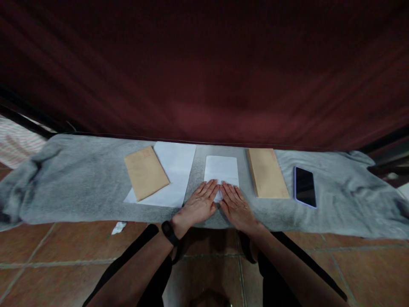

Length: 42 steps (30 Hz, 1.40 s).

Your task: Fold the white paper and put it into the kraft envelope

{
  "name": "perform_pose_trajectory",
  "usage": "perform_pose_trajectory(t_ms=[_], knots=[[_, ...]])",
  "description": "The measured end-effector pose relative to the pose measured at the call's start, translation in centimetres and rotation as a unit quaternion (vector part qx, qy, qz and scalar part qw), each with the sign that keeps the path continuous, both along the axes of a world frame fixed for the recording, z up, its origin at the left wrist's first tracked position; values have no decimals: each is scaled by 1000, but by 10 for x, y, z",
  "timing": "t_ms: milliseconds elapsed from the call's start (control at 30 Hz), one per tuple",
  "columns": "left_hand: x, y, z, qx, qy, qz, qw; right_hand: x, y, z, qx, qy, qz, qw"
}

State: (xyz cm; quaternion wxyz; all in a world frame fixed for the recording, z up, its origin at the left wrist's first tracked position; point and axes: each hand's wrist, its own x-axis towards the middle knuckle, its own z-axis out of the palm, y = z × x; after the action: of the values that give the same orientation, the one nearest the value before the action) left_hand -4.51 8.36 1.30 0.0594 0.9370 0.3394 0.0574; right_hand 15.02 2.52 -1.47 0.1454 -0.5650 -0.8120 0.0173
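Observation:
A folded sheet of white paper (221, 167) lies on the grey cloth in front of me. My left hand (200, 202) rests flat across its near left part, fingers stretched out and pointing away from me. On the near right part lies my right hand (235, 205), also flat with its fingers extended. The fingertips of both hands nearly meet at the middle of the paper, and the hands hide most of its near edge. A dark band is on my left wrist.
Left of the hands, brown envelopes (146, 172) overlap larger white sheets (179, 170). To the right are a stack of brown envelopes (268, 174) and a phone (305, 186). Grey cloth (83, 179) covers the narrow surface, backed by a dark red curtain (204, 76). A white scrap (119, 227) lies on the tiled floor.

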Motion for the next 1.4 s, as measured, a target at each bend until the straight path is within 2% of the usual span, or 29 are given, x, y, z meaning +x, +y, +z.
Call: perform_pose_trajectory(t_ms=[233, 433, 600, 733, 933, 1167, 1333, 1400], knots=[[-1, -3, -5, 5, 13, -5, 1000, 4, 0, -6, 25, 5, -35, 999], [-2, -2, 2, 4, 27, -1, 1000, 12, -1, -8, 29, 9, -36, 999], [-1, -2, 5, 13, 50, -23, 998, 18, -1, -11, 20, 13, -39, 999], [1, -8, 4, 37, 92, -32, 995, 23, -3, -13, 17, 8, -44, 999], [6, -15, -3, 50, 97, -25, 994, 29, -6, -14, 23, 6, -57, 998], [12, -16, -14, 34, 91, -15, 995, 35, -6, -12, 31, 6, -64, 997], [11, -18, -11, 40, 79, -18, 996, 35, 2, -7, 50, 20, -108, 993], [10, -18, -9, 42, 81, -20, 996, 32, 7, -4, 35, 23, -103, 994]])
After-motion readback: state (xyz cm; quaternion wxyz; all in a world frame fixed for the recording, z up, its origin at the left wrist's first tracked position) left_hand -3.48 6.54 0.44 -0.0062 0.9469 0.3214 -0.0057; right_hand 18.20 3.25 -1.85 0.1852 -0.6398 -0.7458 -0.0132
